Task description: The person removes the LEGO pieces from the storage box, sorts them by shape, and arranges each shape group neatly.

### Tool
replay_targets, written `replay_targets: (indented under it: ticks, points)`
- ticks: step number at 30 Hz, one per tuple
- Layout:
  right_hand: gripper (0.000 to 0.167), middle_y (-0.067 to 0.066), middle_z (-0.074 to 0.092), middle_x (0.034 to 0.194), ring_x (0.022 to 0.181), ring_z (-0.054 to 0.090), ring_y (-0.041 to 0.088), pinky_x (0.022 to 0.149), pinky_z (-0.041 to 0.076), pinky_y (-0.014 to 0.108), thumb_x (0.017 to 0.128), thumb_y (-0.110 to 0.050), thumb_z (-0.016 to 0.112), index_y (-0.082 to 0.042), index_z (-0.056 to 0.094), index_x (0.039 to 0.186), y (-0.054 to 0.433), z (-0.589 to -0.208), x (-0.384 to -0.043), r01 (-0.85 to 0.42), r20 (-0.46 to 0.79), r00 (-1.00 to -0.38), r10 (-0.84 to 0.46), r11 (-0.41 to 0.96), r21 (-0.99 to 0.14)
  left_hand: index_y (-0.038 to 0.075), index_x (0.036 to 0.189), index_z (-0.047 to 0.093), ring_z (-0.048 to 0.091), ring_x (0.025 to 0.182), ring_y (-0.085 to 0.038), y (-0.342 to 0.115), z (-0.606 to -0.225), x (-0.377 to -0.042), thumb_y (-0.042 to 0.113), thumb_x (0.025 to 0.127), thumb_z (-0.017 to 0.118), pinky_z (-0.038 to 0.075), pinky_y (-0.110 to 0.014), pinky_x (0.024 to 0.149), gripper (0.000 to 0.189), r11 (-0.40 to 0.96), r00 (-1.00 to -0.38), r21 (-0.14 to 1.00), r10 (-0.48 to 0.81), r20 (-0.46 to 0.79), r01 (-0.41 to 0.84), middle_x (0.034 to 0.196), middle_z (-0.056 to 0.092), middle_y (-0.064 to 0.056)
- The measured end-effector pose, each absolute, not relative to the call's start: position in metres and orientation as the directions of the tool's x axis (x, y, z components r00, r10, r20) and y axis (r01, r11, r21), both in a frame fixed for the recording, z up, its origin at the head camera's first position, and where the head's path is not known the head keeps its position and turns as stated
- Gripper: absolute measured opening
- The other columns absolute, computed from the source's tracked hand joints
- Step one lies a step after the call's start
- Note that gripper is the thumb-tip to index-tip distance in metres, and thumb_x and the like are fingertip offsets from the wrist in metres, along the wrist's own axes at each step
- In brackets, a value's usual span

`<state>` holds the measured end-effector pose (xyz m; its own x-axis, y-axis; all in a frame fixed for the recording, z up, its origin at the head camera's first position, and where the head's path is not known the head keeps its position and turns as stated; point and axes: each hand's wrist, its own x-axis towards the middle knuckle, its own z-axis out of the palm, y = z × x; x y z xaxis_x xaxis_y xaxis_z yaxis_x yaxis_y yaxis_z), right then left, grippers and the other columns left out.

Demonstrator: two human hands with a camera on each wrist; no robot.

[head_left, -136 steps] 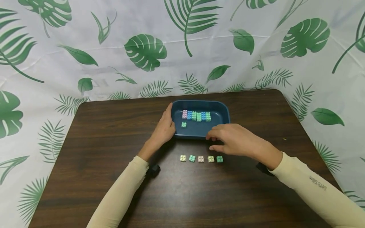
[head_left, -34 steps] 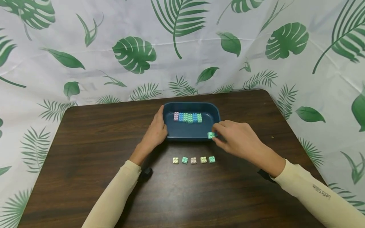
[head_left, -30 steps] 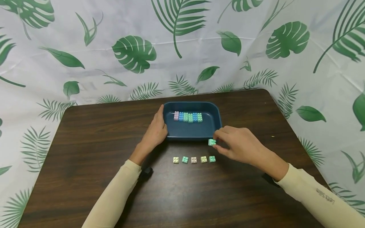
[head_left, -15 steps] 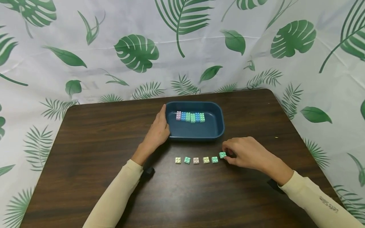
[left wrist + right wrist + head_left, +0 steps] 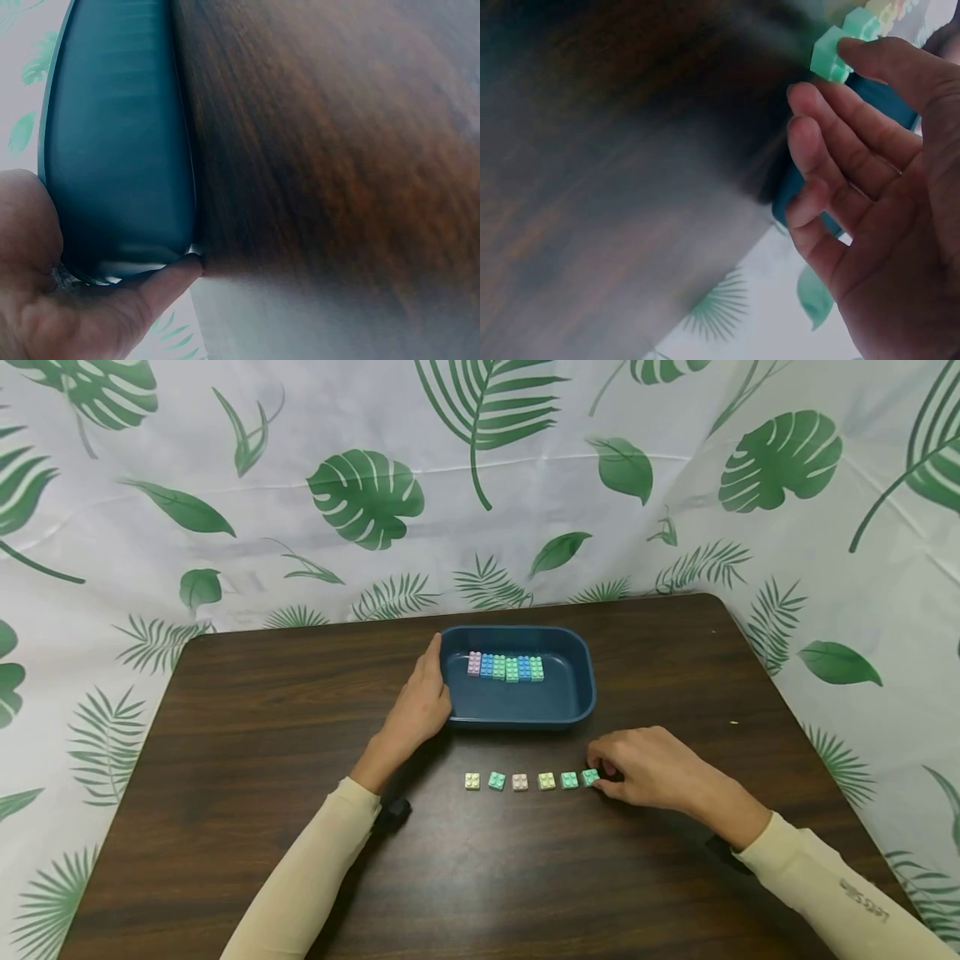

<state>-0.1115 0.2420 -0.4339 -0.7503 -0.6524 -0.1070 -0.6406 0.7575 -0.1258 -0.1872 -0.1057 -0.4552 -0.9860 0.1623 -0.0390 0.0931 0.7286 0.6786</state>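
My left hand [image 5: 418,702] lies along the left end of a dark blue tray [image 5: 517,723], fingers straight against its wall, thumb at the near corner. In the left wrist view a finger [image 5: 169,285] reaches the tray's lower edge by the table. My right hand [image 5: 656,768] pinches a small mint-green toy brick [image 5: 590,777] between thumb and index finger, low over the table. The brick stands at the right end of a row of small studded bricks, close to another green brick [image 5: 569,780]. In the right wrist view the thumb tip touches the pinched brick [image 5: 829,55].
The row continues leftward with a yellow brick [image 5: 546,781], a pink brick [image 5: 520,782], a green brick [image 5: 497,781] and a pale yellow brick [image 5: 472,782]. Inside the tray, longer pink, blue and green bricks [image 5: 512,669] stand side by side. A leaf-print cloth [image 5: 450,485] hangs behind the table [image 5: 300,735].
The right hand took the small green brick from the tray, carried it over the near rim and brought it to the row's right end. The left hand stays at the tray.
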Motion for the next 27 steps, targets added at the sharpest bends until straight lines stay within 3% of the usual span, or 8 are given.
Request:
replay_targets:
  ticks: [8,17,23,27]
  points:
    - [0.028,-0.014,0.064,0.081,0.068,0.049,-0.001,0.06,0.043,0.024,0.084,-0.048,0.088,-0.025,0.076,0.096,0.237,-0.41,-0.12,-0.637,-0.078,-0.756,-0.651,0.757,-0.142,0.013,0.172,0.004,0.033,0.16,-0.034,-0.106,-0.454,-0.188,0.008,0.108,0.04,0.035,-0.053,0.127,0.073,0.733,-0.986,0.673,0.164,-0.037,0.096,0.175,0.024,-0.018]
    - [0.031,-0.003,0.076,0.101,0.083,0.069,0.009,0.069,0.059,0.032,0.085,-0.038,0.089,-0.018,0.078,0.106,0.23,-0.386,-0.152,-0.742,0.158,-0.671,-0.725,0.657,-0.134,0.014,0.172,0.003,0.031,0.16,-0.034,-0.109,-0.452,-0.186,0.008,0.108,0.041,0.034,-0.055,0.127,0.074,0.726,-0.986,0.682,0.162,-0.049,0.086,0.176,0.022,-0.017]
    - [0.027,-0.006,0.076,0.109,0.085,0.062,0.011,0.069,0.053,0.029,0.092,-0.039,0.082,-0.024,0.076,0.114,0.225,-0.399,-0.177,-0.713,0.183,-0.696,-0.694,0.639,-0.29,0.013,0.172,0.004,0.031,0.16,-0.034,-0.109,-0.453,-0.187,0.009,0.108,0.041,0.034,-0.056,0.127,0.073,0.723,-0.985,0.685,0.166,-0.052,0.086,0.176,0.022,-0.017]
    - [0.032,-0.004,0.077,0.116,0.092,0.064,0.018,0.073,0.054,0.033,0.097,-0.041,0.077,-0.021,0.076,0.122,0.219,-0.41,-0.191,-0.67,0.159,-0.731,-0.664,0.652,-0.356,0.013,0.172,0.004,0.033,0.16,-0.035,-0.107,-0.455,-0.188,0.008,0.108,0.041,0.035,-0.056,0.126,0.073,0.72,-0.985,0.688,0.164,-0.048,0.086,0.175,0.023,-0.017]
